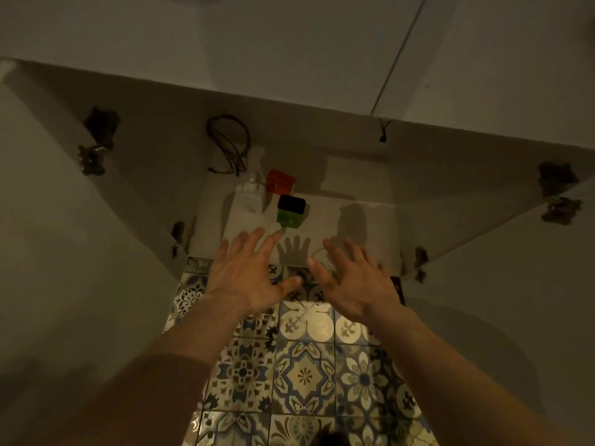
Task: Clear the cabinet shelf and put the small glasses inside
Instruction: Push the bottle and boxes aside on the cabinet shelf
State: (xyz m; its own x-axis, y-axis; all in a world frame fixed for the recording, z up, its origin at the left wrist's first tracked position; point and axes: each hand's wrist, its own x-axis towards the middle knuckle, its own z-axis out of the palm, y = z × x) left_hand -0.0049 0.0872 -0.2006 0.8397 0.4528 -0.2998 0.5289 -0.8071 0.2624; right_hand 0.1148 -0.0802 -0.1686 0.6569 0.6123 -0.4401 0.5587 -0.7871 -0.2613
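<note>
- While both cabinet doors are standing swung wide, the left door (80, 194) and the right door (502, 239) are exposing the cabinet shelf (354, 252) fully, which is presumably why they are set that way: to give free reach across its whole front edge.
- The left hand (248, 272) is hovering at the shelf's front edge, fingers spread and gripping nothing; its fingertips are lying just short of the green box with a black lid (290, 211).
- The right hand (351, 278) is hovering likewise, flat and empty, over the front edge nearer the shelf's right side. Both are casting shadows onto the shelf board.
- The shelf is carrying items grouped toward its left rear corner: the green box is sitting foremost, a red box (280, 181) is standing behind it, and a white bottle-like container (252, 196) is resting just beside them to the left. Exact contact between these cannot be told in the dim light.
- A loop of dark cord (229, 143) is hanging on the left inner wall above that corner.
- The shelf's right half is lying bare.
- The small glasses are not appearing anywhere in view; their location cannot be stated.
- Judgement: clearing is only beginning, and the green box, being nearest, is the likely first item for removal.
- Patterned floor tiles (306, 375) are showing below the shelf.
</note>
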